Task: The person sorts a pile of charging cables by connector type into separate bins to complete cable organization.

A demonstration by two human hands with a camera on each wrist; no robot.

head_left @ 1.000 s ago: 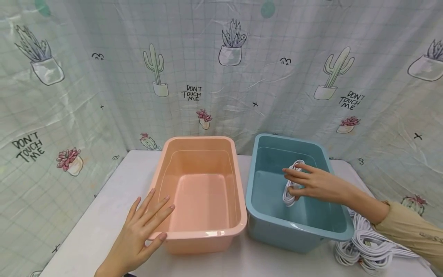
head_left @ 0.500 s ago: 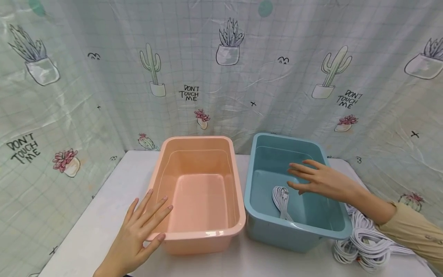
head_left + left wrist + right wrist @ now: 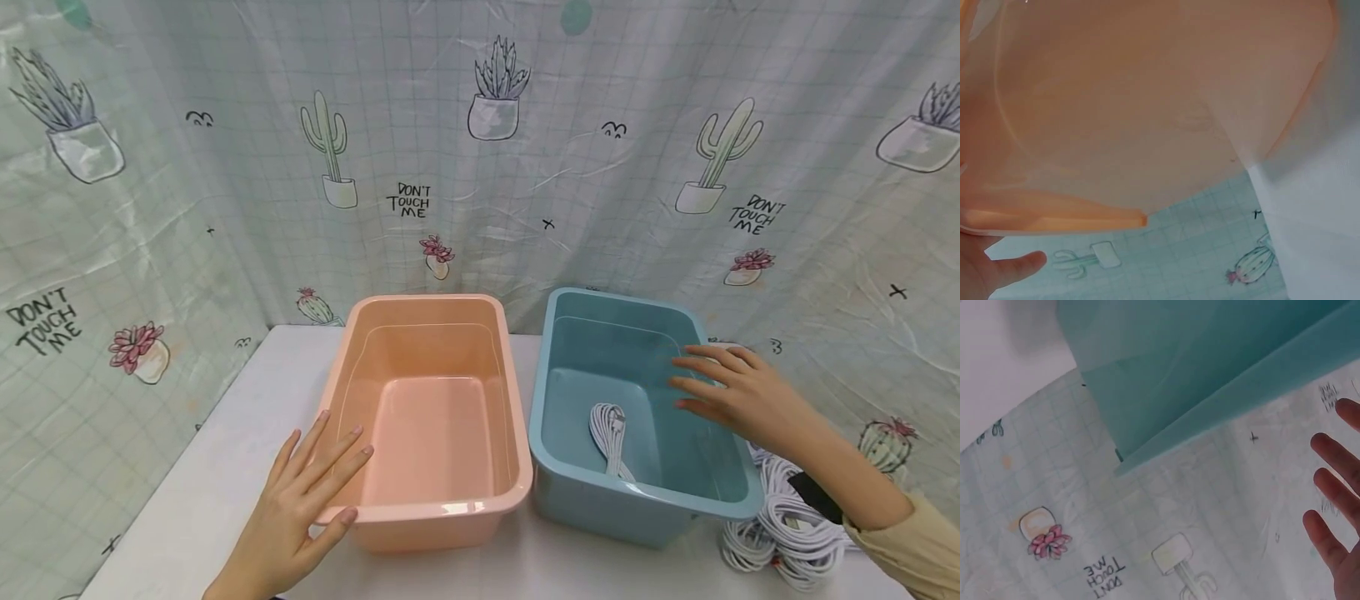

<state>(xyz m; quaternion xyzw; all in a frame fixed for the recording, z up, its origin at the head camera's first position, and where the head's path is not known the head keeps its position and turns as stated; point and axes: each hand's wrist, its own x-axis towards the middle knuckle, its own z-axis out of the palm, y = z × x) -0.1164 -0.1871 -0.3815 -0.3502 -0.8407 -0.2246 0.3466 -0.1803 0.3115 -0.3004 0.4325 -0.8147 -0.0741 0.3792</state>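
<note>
My left hand [image 3: 296,504] lies over the near left corner of the peach plastic tub [image 3: 431,508], fingers spread and straight, holding nothing. In the left wrist view the tub's outer wall [image 3: 1147,112] fills most of the picture, with some fingers [image 3: 1019,269] at its rim. My right hand [image 3: 750,400] hovers over the right rim of the blue-green tub [image 3: 555,462], its fingers apart with nothing between them. Inside that tub, near its front wall, lies a bundled white cable [image 3: 611,437]. The right wrist view shows the spread fingers [image 3: 1335,469] beside the tub's side [image 3: 1197,375].
More coiled white cables [image 3: 798,533] lie heaped on the white table [image 3: 232,417], right of the blue-green tub and partly beneath my right forearm. A curtain [image 3: 420,108] printed with cacti stands behind and at both sides. The two tubs stand side by side.
My right hand has let go of the white cable, which dropped into the blue-green tub. The hand has then drawn back right toward the rim. My left hand has kept its place.
</note>
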